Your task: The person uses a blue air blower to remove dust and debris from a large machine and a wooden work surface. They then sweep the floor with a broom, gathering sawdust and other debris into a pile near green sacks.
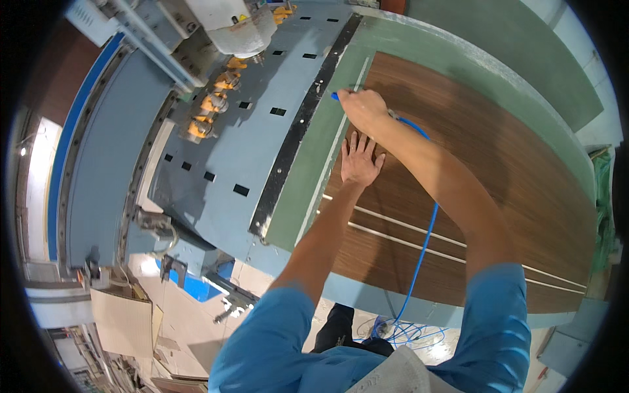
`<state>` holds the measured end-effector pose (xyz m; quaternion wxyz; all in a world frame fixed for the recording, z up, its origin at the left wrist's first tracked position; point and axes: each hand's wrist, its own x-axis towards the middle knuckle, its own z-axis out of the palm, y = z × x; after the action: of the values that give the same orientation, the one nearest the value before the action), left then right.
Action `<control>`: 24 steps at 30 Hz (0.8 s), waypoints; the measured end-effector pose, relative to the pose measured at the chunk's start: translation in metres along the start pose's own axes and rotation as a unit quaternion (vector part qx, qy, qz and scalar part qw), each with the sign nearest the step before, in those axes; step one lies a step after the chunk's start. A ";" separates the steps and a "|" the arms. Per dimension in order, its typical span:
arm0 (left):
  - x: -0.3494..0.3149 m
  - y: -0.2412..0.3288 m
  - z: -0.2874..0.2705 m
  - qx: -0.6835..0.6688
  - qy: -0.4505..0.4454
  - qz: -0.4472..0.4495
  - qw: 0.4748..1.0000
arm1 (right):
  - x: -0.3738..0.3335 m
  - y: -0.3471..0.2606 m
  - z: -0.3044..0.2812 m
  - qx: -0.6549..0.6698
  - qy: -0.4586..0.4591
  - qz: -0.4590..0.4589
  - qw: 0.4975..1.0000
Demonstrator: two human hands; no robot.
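Note:
A dark brown wood-grain board (pixel 458 164) lies on the green machine bed (pixel 295 167). My left hand (pixel 360 162) rests on the board near its left edge, fingers spread and palm down. Just beyond it, my right hand (pixel 364 109) is closed round an air blow gun, mostly hidden by the fingers. A blue end (pixel 335 96) of it pokes out past the hand at the left. From behind the wrist a blue air hose (pixel 426 239) runs under my right forearm, across the board and down over the near edge.
Two pale grooves (pixel 409 224) cross the near part of the board. To the left stand a grey-blue machine table (pixel 216 157) with dark slots, a row of orange tool holders (pixel 213 103) and a white spindle housing (pixel 239 29). Cardboard sheets (pixel 121 321) lean at lower left; hose coils lie near my feet.

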<state>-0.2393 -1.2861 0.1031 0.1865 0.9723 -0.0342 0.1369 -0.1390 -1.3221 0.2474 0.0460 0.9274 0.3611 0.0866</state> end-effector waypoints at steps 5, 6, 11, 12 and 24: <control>0.006 0.000 0.000 -0.014 -0.015 -0.012 1.000 | 0.099 0.033 0.059 -0.039 -0.046 0.088 0.994; 0.008 0.000 -0.002 -0.016 -0.021 -0.017 1.000 | 0.114 0.038 0.070 -0.046 -0.054 0.109 0.992; 0.017 0.002 -0.011 0.000 -0.063 -0.026 0.998 | 0.182 0.059 0.104 -0.089 -0.059 0.135 0.985; 0.017 0.003 -0.012 0.003 -0.059 -0.022 0.998 | 0.193 0.068 0.107 -0.096 -0.064 0.147 0.982; 0.022 0.006 -0.015 0.010 -0.097 -0.042 0.994 | 0.254 0.223 0.107 0.031 0.045 0.320 0.946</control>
<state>-0.2224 -1.2867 0.1248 0.1785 0.9833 -0.0100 0.0347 0.2135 -1.3159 0.2075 -0.0288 0.9903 0.0492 0.1268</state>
